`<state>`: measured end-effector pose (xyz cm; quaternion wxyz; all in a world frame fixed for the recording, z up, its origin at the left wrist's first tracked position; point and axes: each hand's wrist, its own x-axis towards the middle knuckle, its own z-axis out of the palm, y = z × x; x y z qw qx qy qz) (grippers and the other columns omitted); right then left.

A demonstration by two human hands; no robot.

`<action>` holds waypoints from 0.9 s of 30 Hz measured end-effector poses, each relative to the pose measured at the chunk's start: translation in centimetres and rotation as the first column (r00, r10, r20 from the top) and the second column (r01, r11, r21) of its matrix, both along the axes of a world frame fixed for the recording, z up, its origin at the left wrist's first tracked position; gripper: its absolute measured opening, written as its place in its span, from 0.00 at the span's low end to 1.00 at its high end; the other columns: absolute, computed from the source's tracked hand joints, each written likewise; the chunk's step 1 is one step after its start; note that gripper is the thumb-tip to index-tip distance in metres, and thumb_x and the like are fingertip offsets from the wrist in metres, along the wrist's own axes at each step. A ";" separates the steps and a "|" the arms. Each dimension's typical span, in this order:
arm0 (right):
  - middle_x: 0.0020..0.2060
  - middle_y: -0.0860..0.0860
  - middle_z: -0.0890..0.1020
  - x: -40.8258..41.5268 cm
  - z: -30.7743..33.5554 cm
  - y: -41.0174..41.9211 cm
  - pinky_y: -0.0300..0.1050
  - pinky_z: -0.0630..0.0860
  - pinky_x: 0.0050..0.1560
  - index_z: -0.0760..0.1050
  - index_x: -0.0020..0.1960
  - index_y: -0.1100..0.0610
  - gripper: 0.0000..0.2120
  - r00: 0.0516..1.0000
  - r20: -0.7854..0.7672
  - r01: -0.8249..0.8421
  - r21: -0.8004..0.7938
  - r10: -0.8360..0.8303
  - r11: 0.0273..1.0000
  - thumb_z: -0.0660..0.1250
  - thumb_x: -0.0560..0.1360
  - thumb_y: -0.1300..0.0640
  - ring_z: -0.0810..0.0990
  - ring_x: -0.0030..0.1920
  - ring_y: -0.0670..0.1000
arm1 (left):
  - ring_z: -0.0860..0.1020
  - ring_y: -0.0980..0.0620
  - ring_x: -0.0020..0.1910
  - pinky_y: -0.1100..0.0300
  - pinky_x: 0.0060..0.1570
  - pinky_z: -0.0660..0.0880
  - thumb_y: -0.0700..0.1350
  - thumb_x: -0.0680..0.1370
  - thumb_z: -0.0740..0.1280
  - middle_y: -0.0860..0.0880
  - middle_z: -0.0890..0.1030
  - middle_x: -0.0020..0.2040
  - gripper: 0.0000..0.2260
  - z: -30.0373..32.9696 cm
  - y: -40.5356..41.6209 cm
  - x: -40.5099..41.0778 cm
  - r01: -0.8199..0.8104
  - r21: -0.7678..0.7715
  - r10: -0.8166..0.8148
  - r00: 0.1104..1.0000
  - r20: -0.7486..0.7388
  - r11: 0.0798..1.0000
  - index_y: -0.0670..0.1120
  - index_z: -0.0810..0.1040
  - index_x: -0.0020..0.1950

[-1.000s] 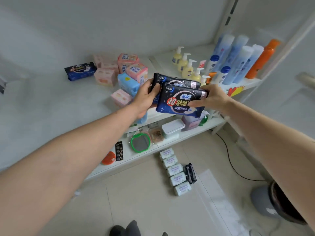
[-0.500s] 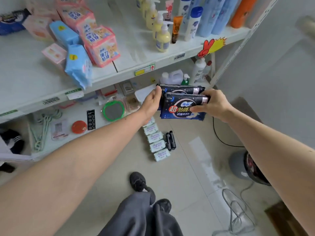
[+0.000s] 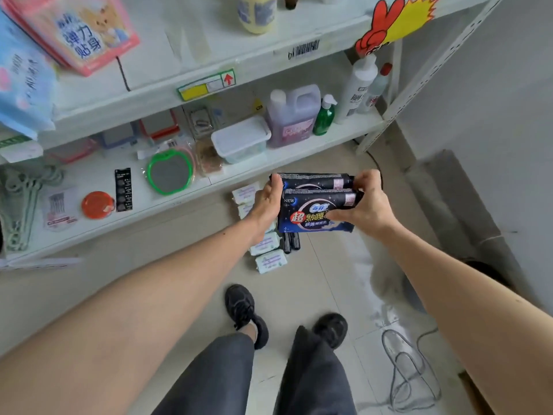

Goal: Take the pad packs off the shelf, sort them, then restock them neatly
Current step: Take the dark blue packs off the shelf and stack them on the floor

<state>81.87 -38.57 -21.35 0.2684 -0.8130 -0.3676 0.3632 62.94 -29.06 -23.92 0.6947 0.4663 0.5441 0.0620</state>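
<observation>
Two dark blue pad packs (image 3: pixel 308 215) are held together, one behind the other, above the floor in front of the lower shelf. My left hand (image 3: pixel 267 205) presses their left end and my right hand (image 3: pixel 363 205) grips their right end. Below them on the floor lies a row of white pad packs (image 3: pixel 269 260) with a dark pack (image 3: pixel 291 242) beside it, partly hidden by my hands. A pink pack (image 3: pixel 86 34) and a light blue pack (image 3: pixel 21 82) remain on the upper shelf (image 3: pixel 167 82) at the top left.
The lower shelf (image 3: pixel 299 151) holds a white lidded box (image 3: pixel 239 139), a purple jug (image 3: pixel 291 115), a green bottle (image 3: pixel 324 115), a green-rimmed mirror (image 3: pixel 169 173) and an orange lid (image 3: pixel 97 204). My shoes (image 3: pixel 245 313) stand on the tiled floor. A cable (image 3: pixel 410 375) lies at the right.
Both hands have carried the two dark packs down from the upper shelf to just above the floor row. The view has tilted further down toward the floor and my feet.
</observation>
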 end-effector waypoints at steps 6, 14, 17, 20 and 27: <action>0.55 0.49 0.72 3.6 -8.7 0.3 0.42 0.70 0.60 0.63 0.71 0.49 0.47 0.964 0.011 -0.263 -0.084 0.265 0.961 0.82 0.58 0.59 0.74 0.55 0.49 | 0.62 0.55 0.72 0.52 0.70 0.58 0.69 0.78 0.44 0.56 0.56 0.77 0.32 -7.7 -2.7 3.1 -0.173 -0.098 0.167 0.984 -0.063 0.980 0.55 0.50 0.78; 0.55 0.50 0.74 7.3 -23.0 -2.5 0.38 0.64 0.46 0.68 0.63 0.53 0.33 0.808 0.021 -0.567 -0.242 0.588 0.787 0.79 0.62 0.57 0.70 0.55 0.51 | 0.74 0.56 0.60 0.48 0.68 0.66 0.71 0.76 0.45 0.57 0.73 0.68 0.31 -21.7 -9.8 6.4 -0.517 -0.290 0.484 0.856 -0.182 0.805 0.58 0.61 0.74; 0.58 0.49 0.75 7.1 -29.0 -3.6 0.46 0.72 0.54 0.65 0.67 0.49 0.36 0.754 0.074 -0.611 -0.286 0.653 0.738 0.79 0.63 0.52 0.71 0.60 0.53 | 0.76 0.61 0.51 0.48 0.61 0.69 0.70 0.76 0.44 0.58 0.74 0.66 0.29 -27.1 -12.0 6.5 -0.594 -0.344 0.556 0.804 -0.212 0.728 0.60 0.63 0.73; 0.62 0.45 0.73 6.0 -34.7 -4.5 0.48 0.73 0.54 0.65 0.67 0.45 0.33 0.694 0.111 -0.642 -0.352 0.711 0.681 0.76 0.66 0.48 0.70 0.62 0.50 | 0.77 0.59 0.50 0.44 0.55 0.74 0.73 0.74 0.44 0.56 0.76 0.65 0.32 -32.7 -14.0 6.1 -0.667 -0.410 0.622 0.739 -0.258 0.622 0.59 0.66 0.71; 0.64 0.48 0.67 2.9 -47.4 -6.3 0.51 0.76 0.50 0.63 0.65 0.44 0.29 0.649 0.088 -0.670 -0.405 0.756 0.622 0.74 0.70 0.52 0.71 0.61 0.54 | 0.81 0.48 0.55 0.54 0.44 0.79 0.72 0.75 0.48 0.48 0.81 0.59 0.32 -44.0 -16.7 5.3 -0.830 -0.422 0.763 0.527 -0.374 0.366 0.52 0.71 0.66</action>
